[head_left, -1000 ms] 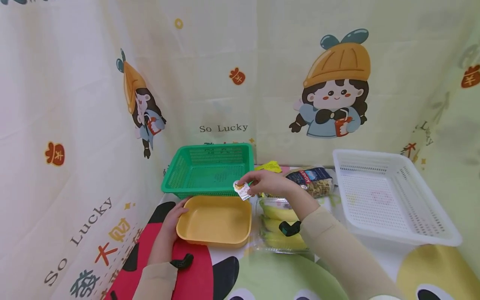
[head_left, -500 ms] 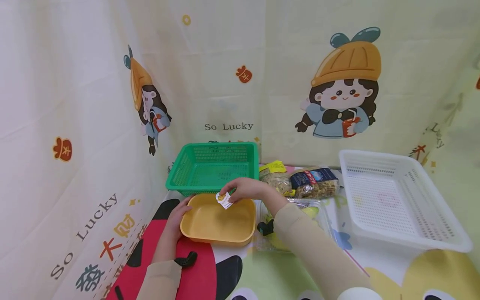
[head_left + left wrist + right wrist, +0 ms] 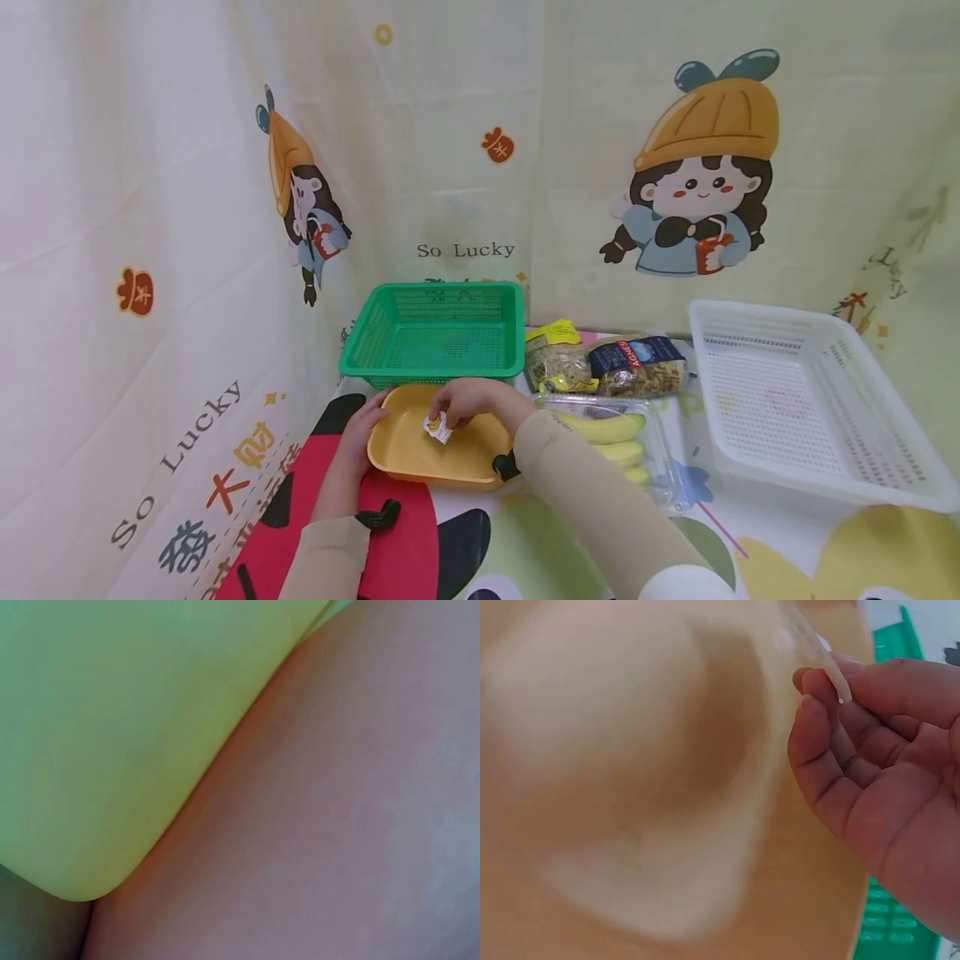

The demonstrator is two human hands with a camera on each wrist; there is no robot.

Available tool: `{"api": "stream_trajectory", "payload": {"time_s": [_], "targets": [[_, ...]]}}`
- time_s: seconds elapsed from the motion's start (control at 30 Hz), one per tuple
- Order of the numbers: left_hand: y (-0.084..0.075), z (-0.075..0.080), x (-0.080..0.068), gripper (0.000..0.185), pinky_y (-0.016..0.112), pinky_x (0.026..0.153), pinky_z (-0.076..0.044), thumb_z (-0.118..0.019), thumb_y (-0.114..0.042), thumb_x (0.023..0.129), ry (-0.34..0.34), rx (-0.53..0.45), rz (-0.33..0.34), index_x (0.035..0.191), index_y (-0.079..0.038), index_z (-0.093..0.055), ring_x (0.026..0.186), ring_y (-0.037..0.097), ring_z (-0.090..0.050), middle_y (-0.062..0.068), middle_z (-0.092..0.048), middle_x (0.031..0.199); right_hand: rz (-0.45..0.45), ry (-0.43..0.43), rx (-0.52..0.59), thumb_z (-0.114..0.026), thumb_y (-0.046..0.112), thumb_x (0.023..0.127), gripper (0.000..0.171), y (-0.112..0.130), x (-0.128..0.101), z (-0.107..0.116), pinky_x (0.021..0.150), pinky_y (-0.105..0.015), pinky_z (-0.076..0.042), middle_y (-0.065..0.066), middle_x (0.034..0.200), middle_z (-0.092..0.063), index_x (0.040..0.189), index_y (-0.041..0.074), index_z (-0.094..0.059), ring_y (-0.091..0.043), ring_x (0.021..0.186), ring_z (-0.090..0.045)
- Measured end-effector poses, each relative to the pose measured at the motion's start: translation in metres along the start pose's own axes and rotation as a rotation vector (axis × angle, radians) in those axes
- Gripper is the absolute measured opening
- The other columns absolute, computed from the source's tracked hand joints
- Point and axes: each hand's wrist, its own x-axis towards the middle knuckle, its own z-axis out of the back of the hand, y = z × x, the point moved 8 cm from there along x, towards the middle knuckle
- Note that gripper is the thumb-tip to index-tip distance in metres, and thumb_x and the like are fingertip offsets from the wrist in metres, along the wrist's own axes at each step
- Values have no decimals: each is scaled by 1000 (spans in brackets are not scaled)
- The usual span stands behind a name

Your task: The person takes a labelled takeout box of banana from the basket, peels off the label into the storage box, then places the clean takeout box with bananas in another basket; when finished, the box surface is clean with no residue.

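A small white packet [image 3: 437,428] with a yellow mark hangs low inside the yellow tray [image 3: 401,454], pinched between the fingertips of my right hand [image 3: 467,403]. The right wrist view shows the same packet [image 3: 817,649] edge-on between thumb and fingers [image 3: 832,690], over the tray's floor [image 3: 630,795]. My left hand [image 3: 362,431] holds the tray's left rim. In the left wrist view only the tray's wall [image 3: 112,735] and skin fill the picture.
A green basket [image 3: 435,337] stands just behind the yellow tray. Two bags of dry food [image 3: 606,365] lie to its right, with a clear box of bananas [image 3: 611,437] in front of them. A white basket [image 3: 806,400] sits at the far right. Cloth walls close in left and behind.
My right hand has carried the packet leftward and down, from above the bananas into the yellow tray. The left hand has stayed on the tray's rim.
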Motion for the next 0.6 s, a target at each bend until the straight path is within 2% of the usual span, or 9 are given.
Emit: {"api": "stream_trajectory", "payload": {"time_s": [0.13,0.27,0.43,0.6], "targets": [[2,0,1,53,17,97,-47,-47,-15,99,-3,-11,6,152,-16,-39,130,16,-44,2,-33,157,-25,5,-76,-61,-6,88,29,-4,7,-7,75,-32,-55,-1,94,-59,113,6,-69,-14,75,-55],[4,-2,3,53,20,100,-47,-47,-16,100,8,-17,15,153,-17,-38,136,22,-39,3,-32,158,-43,-4,-167,-61,-5,88,28,-6,9,-10,70,-28,-51,1,91,-57,111,7,-69,-14,74,-53],[4,-2,3,51,23,103,-46,-47,-17,101,20,-25,19,152,-17,-39,136,25,-38,5,-34,155,-45,-12,-313,-61,-3,87,28,-4,12,-13,61,-22,-45,2,90,-58,108,10,-73,-12,72,-51],[3,0,2,52,22,102,-46,-47,-17,101,19,-22,22,152,-17,-39,135,25,-39,7,-34,156,-61,-24,-468,-59,1,90,30,2,13,-16,62,-20,-42,3,92,-61,110,16,-76,-13,76,-50]]}}
